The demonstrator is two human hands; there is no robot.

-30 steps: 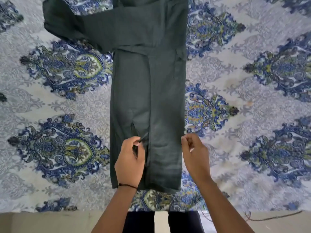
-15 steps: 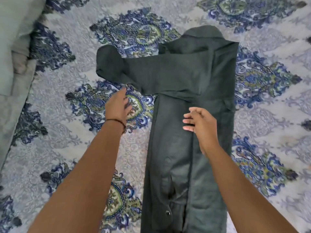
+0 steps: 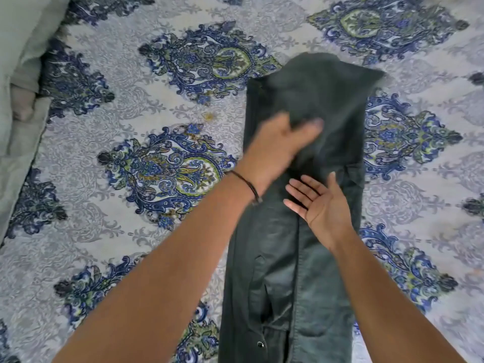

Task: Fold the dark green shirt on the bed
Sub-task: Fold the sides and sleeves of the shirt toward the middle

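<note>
The shirt (image 3: 322,284) lies on the bed (image 3: 131,106) as a long, narrow dark green strip, right of the middle of the view. It runs from the bottom edge up to a rounded, bunched top end. A seam line runs lengthwise down its lower half, and a small round snap (image 3: 260,344) shows near its lower left edge.

The left hand (image 3: 277,150) reaches in from the lower left, with its forearm crossing the bedspread at a slant and its wrist over the strip's left edge. It is blurred, but its grip looks closed on the shirt: a fold of the upper part is caught between the thumb and the curled fingers. The cloth held there rises slightly and spreads up and right from the grip toward the shirt's top end.

The right hand (image 3: 324,208) sits just below the left, over the middle of the strip. It is open, with fingers straight and slightly spread, pointing up and left, palm showing, and it holds nothing. Whether it touches the shirt cannot be told.

A thin dark cord (image 3: 247,186) circles the left wrist. The bedspread is pale grey with blue and green medallions. A pale grey-green cloth (image 3: 18,74) is heaped along the bed's left edge, well apart from the shirt.
</note>
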